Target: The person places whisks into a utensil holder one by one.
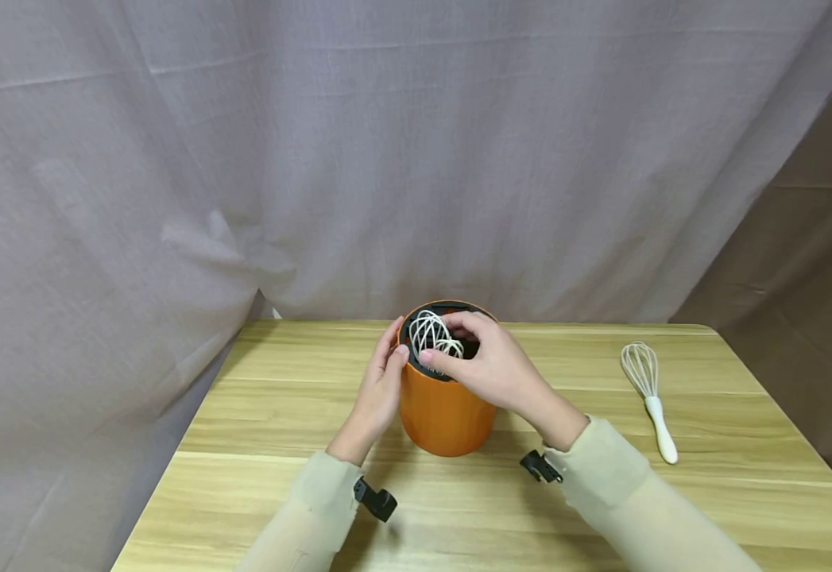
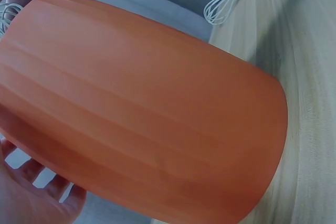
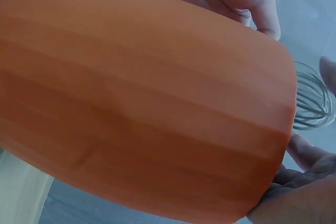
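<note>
An orange utensil holder [image 1: 448, 421] with a black inner top stands upright on the table. Two white whisks stick up from it, wire loops uppermost: a larger whisk [image 1: 423, 324] on the left and a smaller whisk [image 1: 450, 346] beside it. My left hand [image 1: 381, 383] holds the holder's left side, thumb at the rim. Over the opening, my right hand [image 1: 496, 361] has thumb and fingers curved around the smaller whisk's loops. Whisk wires [image 3: 314, 100] show between my right fingertips in the right wrist view. The handles are hidden inside the holder.
Another white whisk [image 1: 648, 389] lies on the wooden table [image 1: 280, 413] to the right, handle toward me. A grey curtain [image 1: 416, 159] hangs behind the table's back edge. Dark camera mounts [image 1: 376, 499] sit at my wrists.
</note>
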Demonstrator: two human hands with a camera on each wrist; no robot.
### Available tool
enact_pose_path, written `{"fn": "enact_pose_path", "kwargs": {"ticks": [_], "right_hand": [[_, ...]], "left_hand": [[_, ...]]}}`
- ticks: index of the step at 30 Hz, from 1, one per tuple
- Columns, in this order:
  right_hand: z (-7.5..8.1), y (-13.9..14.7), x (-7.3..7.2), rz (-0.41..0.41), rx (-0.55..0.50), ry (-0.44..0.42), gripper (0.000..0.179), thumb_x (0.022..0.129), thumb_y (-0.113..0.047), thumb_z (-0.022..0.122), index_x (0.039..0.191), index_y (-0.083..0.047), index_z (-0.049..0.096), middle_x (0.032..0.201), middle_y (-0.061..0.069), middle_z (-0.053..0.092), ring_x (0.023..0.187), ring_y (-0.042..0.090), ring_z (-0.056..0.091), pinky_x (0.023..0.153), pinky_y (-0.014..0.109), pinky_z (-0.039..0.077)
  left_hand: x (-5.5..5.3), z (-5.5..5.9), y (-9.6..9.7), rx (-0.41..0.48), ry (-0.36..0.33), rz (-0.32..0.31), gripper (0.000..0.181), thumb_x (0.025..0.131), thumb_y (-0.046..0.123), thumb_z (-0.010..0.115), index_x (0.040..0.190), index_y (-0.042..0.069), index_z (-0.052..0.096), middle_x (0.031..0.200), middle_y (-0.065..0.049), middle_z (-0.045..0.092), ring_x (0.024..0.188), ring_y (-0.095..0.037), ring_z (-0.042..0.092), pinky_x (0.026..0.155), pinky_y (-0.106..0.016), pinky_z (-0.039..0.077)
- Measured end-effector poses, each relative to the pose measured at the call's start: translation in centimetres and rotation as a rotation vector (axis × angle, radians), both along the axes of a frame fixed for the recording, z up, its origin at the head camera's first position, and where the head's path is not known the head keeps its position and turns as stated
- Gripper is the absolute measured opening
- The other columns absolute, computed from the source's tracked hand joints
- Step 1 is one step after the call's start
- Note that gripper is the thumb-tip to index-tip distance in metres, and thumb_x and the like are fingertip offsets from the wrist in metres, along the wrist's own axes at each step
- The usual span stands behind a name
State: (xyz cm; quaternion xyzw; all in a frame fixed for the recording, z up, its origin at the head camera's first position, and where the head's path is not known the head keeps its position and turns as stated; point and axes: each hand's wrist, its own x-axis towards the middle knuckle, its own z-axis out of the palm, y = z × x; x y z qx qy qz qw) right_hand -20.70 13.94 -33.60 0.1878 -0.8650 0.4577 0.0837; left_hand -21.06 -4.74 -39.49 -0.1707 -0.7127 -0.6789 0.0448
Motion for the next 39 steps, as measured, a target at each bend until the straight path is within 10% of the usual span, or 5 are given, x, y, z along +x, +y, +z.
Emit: {"fn": "enact_pose_path", "kwargs": {"ticks": [14, 39], "right_hand": [[0.2, 6.0, 0.1, -0.066, -0.187, 0.061, 0.045, 0.086, -0.024, 0.075, 0.127, -0.013, 0.06, 0.118, 0.006, 0.063, 0.105, 0.022, 0.061, 0.085, 0.031, 0.051], [-5.9, 17.8, 2.4, -0.313, 0.051, -0.03, 0.053, 0.089, -0.034, 0.071, 0.132, -0.008, 0.055, 0.118, 0.011, 0.061, 0.093, 0.005, 0.056, 0.069, 0.016, 0.049]], "left_hand": [[0.0, -0.3, 0.3, 0.066, 0.0, -0.014, 0.048, 0.104, 0.013, 0.041, 0.15, 0.005, 0.031, 0.144, -0.017, 0.043, 0.123, -0.027, 0.046, 0.104, -0.039, 0.038], [0.1, -0.3, 1.0, 0.049, -0.022, -0.021, 0.048, 0.105, 0.017, 0.04, 0.151, 0.011, 0.032, 0.147, -0.013, 0.039, 0.125, -0.027, 0.046, 0.104, -0.039, 0.039]]}}
